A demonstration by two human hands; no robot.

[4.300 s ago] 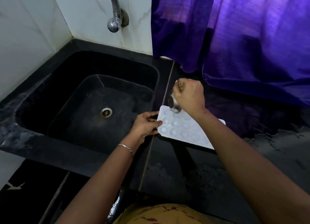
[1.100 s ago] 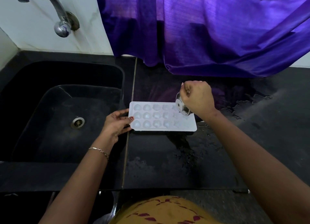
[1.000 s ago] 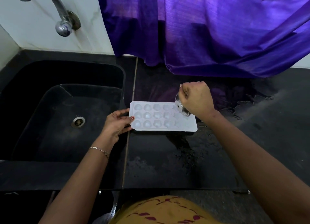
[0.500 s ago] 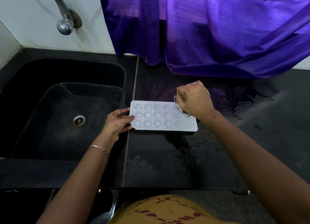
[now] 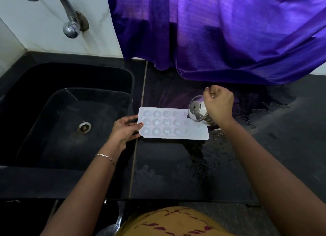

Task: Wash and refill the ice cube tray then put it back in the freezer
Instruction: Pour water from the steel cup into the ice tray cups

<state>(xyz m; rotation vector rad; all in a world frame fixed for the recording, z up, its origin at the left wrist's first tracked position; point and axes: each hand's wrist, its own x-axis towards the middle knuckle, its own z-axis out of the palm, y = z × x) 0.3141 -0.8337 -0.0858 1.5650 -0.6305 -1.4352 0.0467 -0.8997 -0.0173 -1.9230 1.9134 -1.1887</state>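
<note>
The left grip [image 5: 125,129] pinches the short edge of the white ice cube tray [image 5: 173,124], thumb on top; the tray lies flat on the black counter [image 5: 176,168], stretching from this grip to just under the right grip [image 5: 218,103]. The right grip is curled round a small steel cup [image 5: 197,112], tipped on its side over the tray's end, mouth facing the left grip. The sink [image 5: 70,66] lies beyond the left grip; wet patches spread on the counter around the right one
</note>
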